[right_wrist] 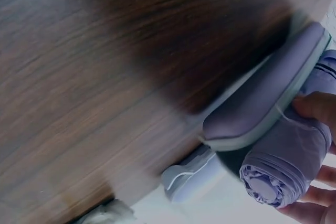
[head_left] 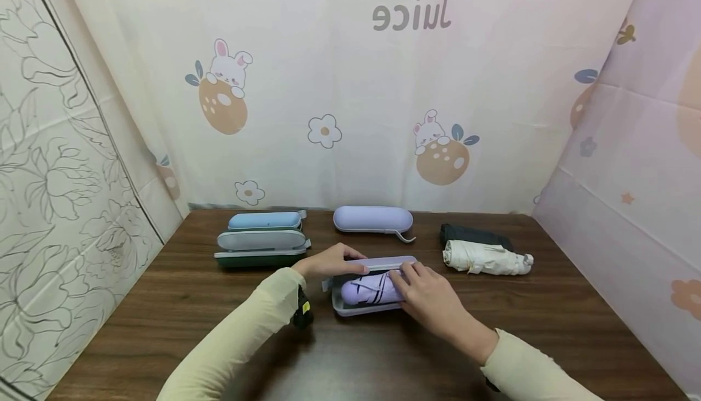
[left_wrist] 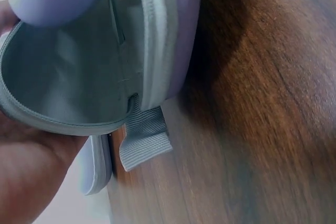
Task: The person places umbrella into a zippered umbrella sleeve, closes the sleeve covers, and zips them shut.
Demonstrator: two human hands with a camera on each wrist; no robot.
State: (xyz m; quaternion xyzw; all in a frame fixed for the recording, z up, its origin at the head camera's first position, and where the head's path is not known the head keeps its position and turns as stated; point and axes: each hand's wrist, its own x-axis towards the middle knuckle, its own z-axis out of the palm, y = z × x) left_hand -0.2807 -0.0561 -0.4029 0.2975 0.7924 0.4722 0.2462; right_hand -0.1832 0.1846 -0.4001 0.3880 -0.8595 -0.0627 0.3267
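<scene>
An unzipped purple case (head_left: 350, 311) with a grey lining lies on the table, its lid raised at the back. A rolled purple folding umbrella (head_left: 369, 289) with dark stripes lies over the lower half. My left hand (head_left: 333, 262) holds the lid at its left end; in the left wrist view the palm is behind the grey-lined lid (left_wrist: 63, 85), with a fingertip at its rim. My right hand (head_left: 432, 297) grips the umbrella's right end. In the right wrist view, thumb and fingers wrap round the umbrella (right_wrist: 289, 150), whose rolled end sticks out beside the case (right_wrist: 262, 87).
A closed purple case (head_left: 372, 219) with a strap lies behind. To the left are a light blue case (head_left: 264, 220) and a dark green case (head_left: 257, 261) with a grey interior. A white folded umbrella (head_left: 484, 258) and a dark one (head_left: 473, 236) lie at the right.
</scene>
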